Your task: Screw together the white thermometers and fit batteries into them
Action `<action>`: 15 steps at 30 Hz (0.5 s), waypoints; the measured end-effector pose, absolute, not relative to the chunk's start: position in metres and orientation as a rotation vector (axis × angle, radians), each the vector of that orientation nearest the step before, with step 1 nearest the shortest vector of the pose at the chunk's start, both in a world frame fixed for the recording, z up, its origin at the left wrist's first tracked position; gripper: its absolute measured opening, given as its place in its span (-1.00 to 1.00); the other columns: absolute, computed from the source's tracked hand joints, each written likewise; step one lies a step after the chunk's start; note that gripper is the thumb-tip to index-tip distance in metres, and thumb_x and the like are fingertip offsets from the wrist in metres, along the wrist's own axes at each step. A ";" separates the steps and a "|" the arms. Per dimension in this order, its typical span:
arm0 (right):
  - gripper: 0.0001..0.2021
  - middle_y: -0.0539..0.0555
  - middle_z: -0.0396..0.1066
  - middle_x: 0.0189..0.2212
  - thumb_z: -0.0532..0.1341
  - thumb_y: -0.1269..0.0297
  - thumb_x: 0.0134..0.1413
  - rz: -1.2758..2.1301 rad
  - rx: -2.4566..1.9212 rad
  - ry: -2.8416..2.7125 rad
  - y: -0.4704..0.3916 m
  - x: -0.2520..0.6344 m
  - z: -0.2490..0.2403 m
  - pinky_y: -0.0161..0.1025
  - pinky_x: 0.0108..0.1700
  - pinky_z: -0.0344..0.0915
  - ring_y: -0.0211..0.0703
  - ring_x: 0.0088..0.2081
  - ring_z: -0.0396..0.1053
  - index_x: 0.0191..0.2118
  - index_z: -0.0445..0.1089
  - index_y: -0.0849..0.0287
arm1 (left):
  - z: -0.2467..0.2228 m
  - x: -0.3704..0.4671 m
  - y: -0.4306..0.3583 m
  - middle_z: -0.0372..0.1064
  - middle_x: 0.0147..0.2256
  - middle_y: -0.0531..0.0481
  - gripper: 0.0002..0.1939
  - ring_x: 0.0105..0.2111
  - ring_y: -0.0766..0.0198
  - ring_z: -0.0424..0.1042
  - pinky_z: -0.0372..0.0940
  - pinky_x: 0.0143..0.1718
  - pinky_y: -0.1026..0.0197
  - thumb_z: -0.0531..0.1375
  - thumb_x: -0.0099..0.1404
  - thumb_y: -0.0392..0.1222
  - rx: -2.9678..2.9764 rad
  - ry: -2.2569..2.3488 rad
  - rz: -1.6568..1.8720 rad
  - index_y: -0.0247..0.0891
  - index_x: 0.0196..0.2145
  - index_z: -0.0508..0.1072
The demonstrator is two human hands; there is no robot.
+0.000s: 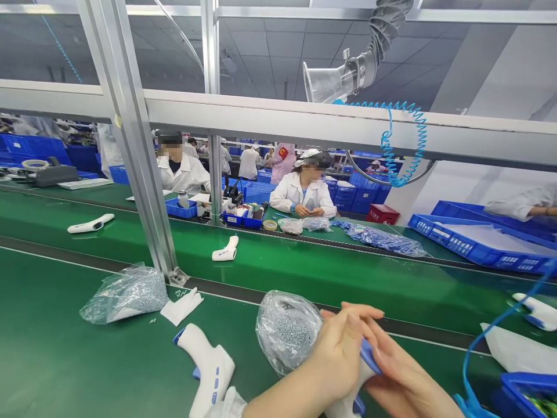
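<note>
My left hand [337, 357] and my right hand [402, 366] are together at the lower right, closed around a white and blue gun-shaped infrared thermometer [369, 355]. My fingers and palms hide most of it. Behind my left hand lies an open clear plastic bag of small metal screws [292, 328]. Left of my forearm, another white thermometer [213, 363] with blue buttons rests on the green surface, its lower end cut off by the frame. My left wrist shows a whitish cuff.
A second bag of small parts [139, 293] and a white paper [181, 306] lie left. Thermometers sit on the green conveyor belt [278, 261], one [225, 249] mid-belt. A metal post [134, 145] stands left; a blue cord [472, 342] hangs right. Co-workers sit across.
</note>
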State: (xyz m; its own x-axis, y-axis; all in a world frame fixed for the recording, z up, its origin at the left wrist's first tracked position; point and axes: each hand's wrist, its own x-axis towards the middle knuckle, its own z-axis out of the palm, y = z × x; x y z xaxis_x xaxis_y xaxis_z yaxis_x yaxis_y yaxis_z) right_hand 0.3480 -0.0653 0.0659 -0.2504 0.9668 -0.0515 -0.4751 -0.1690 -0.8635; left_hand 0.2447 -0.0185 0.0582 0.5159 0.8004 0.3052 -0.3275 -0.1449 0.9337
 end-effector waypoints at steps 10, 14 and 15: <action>-0.50 0.15 0.19 0.00 0.25 -0.19 -0.12 0.622 -1.337 -1.527 -0.044 0.366 0.045 -0.18 -0.13 0.34 0.17 0.06 0.12 -0.17 0.43 0.10 | 0.048 0.248 -0.005 0.21 -0.09 -0.15 -0.22 -0.11 0.17 0.28 0.16 -0.02 0.08 -0.35 0.26 0.30 1.183 0.580 1.012 -0.25 0.26 -0.27; -0.55 0.11 0.37 -0.41 0.29 -0.18 -0.26 0.560 -1.478 -1.494 -0.008 0.396 0.037 -0.22 -0.38 0.39 0.01 -0.38 0.37 -0.39 0.41 0.14 | 0.038 0.230 0.008 0.01 0.11 -0.17 -0.32 0.09 0.12 0.09 -0.01 0.14 0.06 -0.23 0.30 0.23 1.474 0.758 0.990 -0.20 0.25 -0.14; -0.54 0.11 0.37 -0.48 0.24 -0.21 -0.24 0.559 -1.520 -1.441 0.004 0.406 0.035 -0.22 -0.46 0.38 -0.01 -0.46 0.37 -0.41 0.38 0.14 | 0.032 0.218 0.010 -0.01 0.13 -0.15 -0.34 0.13 0.11 0.03 -0.06 0.16 0.05 -0.16 0.30 0.21 1.602 0.797 0.964 -0.18 0.23 -0.06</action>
State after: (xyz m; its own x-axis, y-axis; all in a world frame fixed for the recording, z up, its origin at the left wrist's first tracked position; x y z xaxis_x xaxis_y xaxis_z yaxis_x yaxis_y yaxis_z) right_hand 0.4055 0.0037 0.0352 0.2054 0.9414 0.2674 0.5148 0.1284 -0.8476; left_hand 0.2183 0.0101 0.0324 0.4527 0.8714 0.1891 0.0222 -0.2230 0.9746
